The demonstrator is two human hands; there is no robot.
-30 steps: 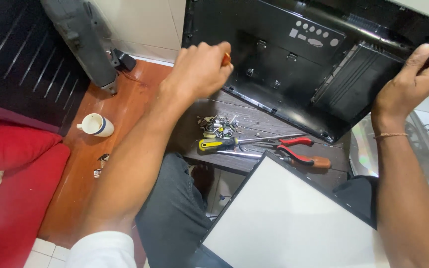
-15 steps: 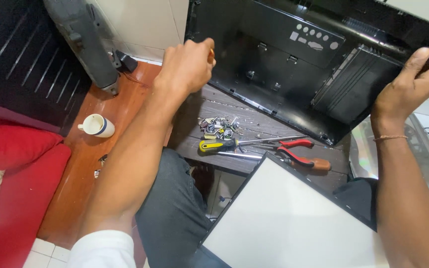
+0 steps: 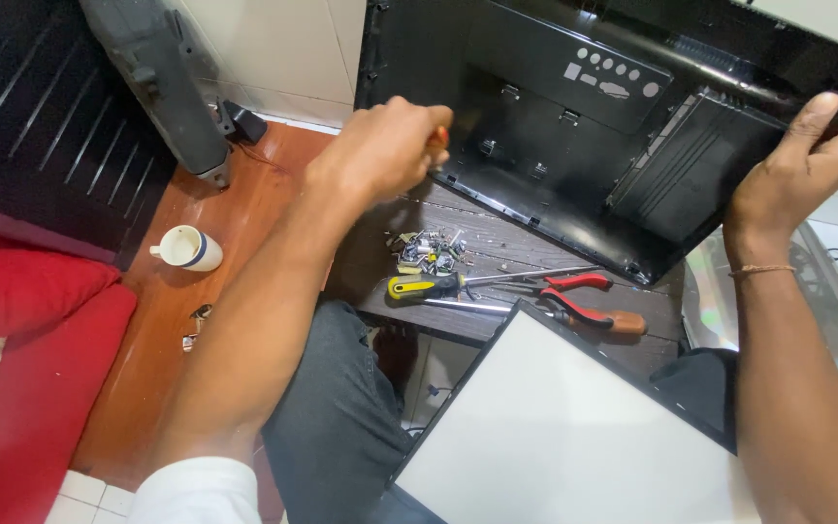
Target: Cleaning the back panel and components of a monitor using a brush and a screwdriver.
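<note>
Nearest the camera, a white flat panel (image 3: 574,427) lies across the lap. Beyond it on the dark counter (image 3: 497,247) rest a yellow-handled screwdriver (image 3: 426,286), red-handled pliers (image 3: 584,291) and a small heap of loose parts (image 3: 426,250). Farther on, the left hand (image 3: 385,146) is closed on an orange-handled tool (image 3: 438,138) — probably a screwdriver — at the black back cover (image 3: 574,146); the right hand (image 3: 802,165) grips its right edge. Left — a white cup (image 3: 186,247).

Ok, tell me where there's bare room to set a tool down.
Free: the reddish wooden table between the white cup and the red cushion. Crowded: the dark slatted table, taken by the screwdrivers, red pliers, small parts pile and black back cover.
</note>
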